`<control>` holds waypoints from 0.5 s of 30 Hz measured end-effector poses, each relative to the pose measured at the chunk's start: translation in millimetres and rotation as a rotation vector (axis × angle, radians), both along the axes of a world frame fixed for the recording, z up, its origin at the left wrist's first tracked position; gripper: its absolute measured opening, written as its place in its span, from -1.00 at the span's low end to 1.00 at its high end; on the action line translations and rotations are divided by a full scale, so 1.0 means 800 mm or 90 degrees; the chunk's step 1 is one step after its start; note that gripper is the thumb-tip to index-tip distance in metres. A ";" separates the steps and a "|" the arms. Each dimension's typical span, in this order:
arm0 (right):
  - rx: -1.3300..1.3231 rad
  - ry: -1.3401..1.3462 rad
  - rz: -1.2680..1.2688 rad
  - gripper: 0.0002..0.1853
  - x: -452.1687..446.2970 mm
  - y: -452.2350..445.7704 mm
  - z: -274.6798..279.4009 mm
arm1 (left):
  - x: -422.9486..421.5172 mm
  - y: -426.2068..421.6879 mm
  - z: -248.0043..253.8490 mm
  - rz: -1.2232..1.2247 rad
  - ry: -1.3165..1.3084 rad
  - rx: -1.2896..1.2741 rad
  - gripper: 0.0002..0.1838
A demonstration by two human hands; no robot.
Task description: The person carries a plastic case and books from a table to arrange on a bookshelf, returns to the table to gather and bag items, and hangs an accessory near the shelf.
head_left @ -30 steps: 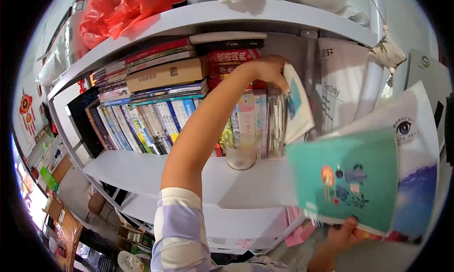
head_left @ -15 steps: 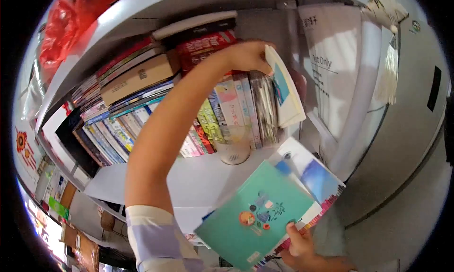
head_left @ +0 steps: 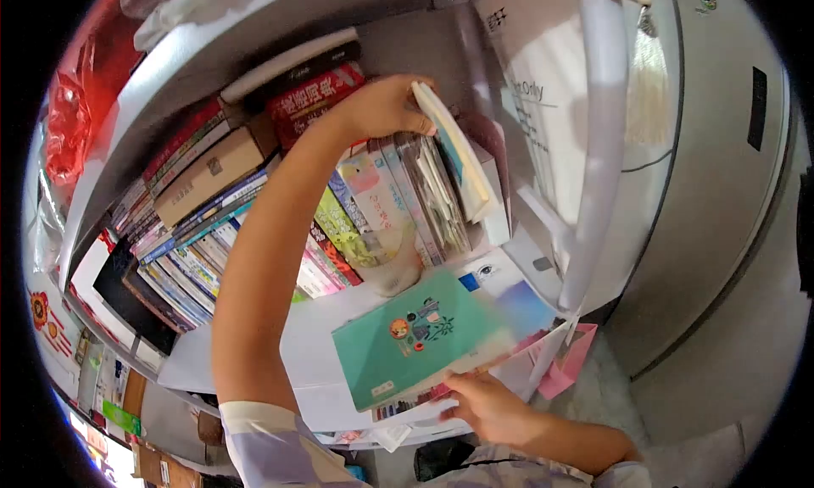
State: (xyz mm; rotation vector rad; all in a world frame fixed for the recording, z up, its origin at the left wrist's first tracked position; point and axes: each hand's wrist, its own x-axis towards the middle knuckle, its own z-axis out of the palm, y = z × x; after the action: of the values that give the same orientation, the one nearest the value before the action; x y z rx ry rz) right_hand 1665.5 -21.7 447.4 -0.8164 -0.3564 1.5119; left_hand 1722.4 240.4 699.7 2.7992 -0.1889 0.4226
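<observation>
My left hand reaches over the book row and grips the top of a thin cream-edged book, which leans upright at the row's right end. At the front of the shelf, the thumb and fingers of my right hand are closed at the near edge of a teal book. Under and beside that book is a white and blue booklet. Both lie low over the shelf board, and part of the lower one is hidden. A clear cup stands just behind the teal book.
Upright books fill the shelf; a cardboard box and red books lie on top. A white bag hangs beyond a shelf post. Pink paper is low right, near a grey cabinet.
My right hand has brought the teal book and booklet from the right onto the front of the shelf. My left hand still grips the thin book, now closer to the row. The view has turned.
</observation>
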 end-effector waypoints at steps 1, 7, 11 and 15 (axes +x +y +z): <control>-0.010 -0.034 0.067 -0.70 0.008 -0.001 -0.004 | -0.001 -0.002 0.002 0.006 -0.003 0.009 -0.65; 0.156 -0.381 0.404 -0.58 0.043 -0.044 -0.019 | 0.007 0.014 0.017 0.005 0.075 -0.072 -0.71; 0.419 -0.883 -0.265 -0.43 0.061 -0.043 0.029 | 0.005 -0.012 0.035 0.091 0.085 0.045 -0.73; 0.328 -1.139 -0.697 -0.25 0.096 0.032 0.123 | 0.005 -0.030 0.046 0.104 0.113 0.123 -0.73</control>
State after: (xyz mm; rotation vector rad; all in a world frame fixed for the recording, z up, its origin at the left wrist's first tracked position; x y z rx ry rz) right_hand 1742.4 3.5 546.0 -1.3865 -1.2263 -0.6312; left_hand 1726.5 216.0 736.6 3.0360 0.0422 0.1979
